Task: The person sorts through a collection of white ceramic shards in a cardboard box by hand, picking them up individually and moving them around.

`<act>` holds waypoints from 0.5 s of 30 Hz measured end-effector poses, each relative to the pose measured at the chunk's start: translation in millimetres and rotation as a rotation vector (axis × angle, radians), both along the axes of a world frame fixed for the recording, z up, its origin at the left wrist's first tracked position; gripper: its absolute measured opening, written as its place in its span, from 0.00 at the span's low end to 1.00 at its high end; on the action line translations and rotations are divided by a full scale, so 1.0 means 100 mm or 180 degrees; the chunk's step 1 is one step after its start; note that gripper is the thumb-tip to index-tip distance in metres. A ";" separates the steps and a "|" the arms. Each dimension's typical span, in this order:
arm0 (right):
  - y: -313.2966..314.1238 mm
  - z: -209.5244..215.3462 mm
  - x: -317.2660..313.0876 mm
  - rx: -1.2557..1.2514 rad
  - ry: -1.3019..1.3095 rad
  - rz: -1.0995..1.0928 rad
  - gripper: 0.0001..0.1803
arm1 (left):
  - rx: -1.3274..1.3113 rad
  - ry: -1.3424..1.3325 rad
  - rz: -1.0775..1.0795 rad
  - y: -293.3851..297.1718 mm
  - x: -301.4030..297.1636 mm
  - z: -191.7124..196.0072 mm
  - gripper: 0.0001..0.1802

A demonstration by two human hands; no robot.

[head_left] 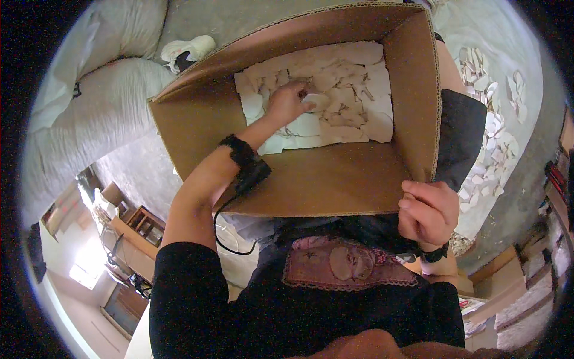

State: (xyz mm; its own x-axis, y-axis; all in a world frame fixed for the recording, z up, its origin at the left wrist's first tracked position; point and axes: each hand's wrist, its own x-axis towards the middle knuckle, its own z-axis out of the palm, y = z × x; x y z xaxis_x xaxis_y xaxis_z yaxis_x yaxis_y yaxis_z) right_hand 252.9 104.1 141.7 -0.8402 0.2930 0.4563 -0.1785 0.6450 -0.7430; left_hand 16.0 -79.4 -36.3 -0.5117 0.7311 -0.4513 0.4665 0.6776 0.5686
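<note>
An open cardboard box stands in front of me, its inside facing up. Flat, off-white pieces with uneven edges cover its bottom, laid close and overlapping. My left hand reaches down into it, and its thumb and fingers close on a pale flat piece near the middle of the layer. At the near right corner of the box, my right hand grips the rim with curled fingers. A black band with a cable is on my left wrist.
Many similar white pieces lie scattered on a white sheet at the right. Large stuffed white sacks rise at the left, with a white bundle beside them. Another cardboard box sits at the lower right.
</note>
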 end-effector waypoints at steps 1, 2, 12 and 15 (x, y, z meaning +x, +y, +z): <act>0.00 0.00 0.01 0.0003 0.0017 -0.0027 0.16 | -0.0232 -0.0791 0.0380 0.06 -0.03 0.14 0.20; 0.00 -0.01 0.02 0.0023 -0.0021 -0.0047 0.16 | -0.0471 -0.1582 0.0758 0.09 -0.06 0.22 0.20; -0.04 0.03 0.00 -0.0133 -0.0090 -0.0114 0.16 | 0.0356 0.0884 0.0510 -0.53 -0.38 0.08 0.15; -0.03 0.03 -0.01 -0.0096 -0.0049 -0.0152 0.15 | 0.0329 0.0335 -0.0641 -0.34 -0.28 0.25 0.18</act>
State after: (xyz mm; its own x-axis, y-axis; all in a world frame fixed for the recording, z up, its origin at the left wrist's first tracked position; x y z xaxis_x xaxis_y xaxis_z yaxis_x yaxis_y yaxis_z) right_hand 252.1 101.0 144.4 -0.8318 0.3463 0.4338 -0.1365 0.6299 -0.7646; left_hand -11.9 -113.5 -11.6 -0.3913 0.8626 -0.3207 0.6466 0.5057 0.5711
